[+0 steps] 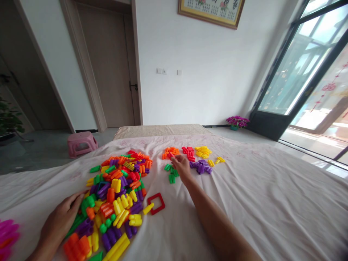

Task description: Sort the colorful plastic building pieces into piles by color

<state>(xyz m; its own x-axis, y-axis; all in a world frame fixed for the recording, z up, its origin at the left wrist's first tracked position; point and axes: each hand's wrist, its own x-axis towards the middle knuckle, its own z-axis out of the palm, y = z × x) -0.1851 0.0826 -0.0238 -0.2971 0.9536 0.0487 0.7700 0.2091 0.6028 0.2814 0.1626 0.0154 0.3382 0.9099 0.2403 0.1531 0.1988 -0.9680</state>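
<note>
**Colourful plastic pieces, with a red one in a fingertip pinch**

Shows, at lower left of the frame, a mixed heap of glossy red, orange, yellow, green and purple plastic tubes [116, 195] on a pale, faintly patterned cloth [244, 203]. Reaches to the centre with the bare right hand [181, 167], narrowly pinching a small red plastic piece [170, 155], probably by the tips because of its small size. Surrounding that hand: an orange pile [174, 150], a red pile [188, 152] and a yellow pile [203, 151] above, a purple pile [201, 166] to the right, a green pile [172, 173] to the lower left. Grouped by single colour, presumably to keep hues apart. Rests the left hand [61, 216] against the heap's left edge, perhaps for steadying; fingertips partly hidden, so impossible to say whether gripping anything. Below centre, a flat red square plastic frame [162, 201], touching a yellow plastic tube [148, 208].
</note>
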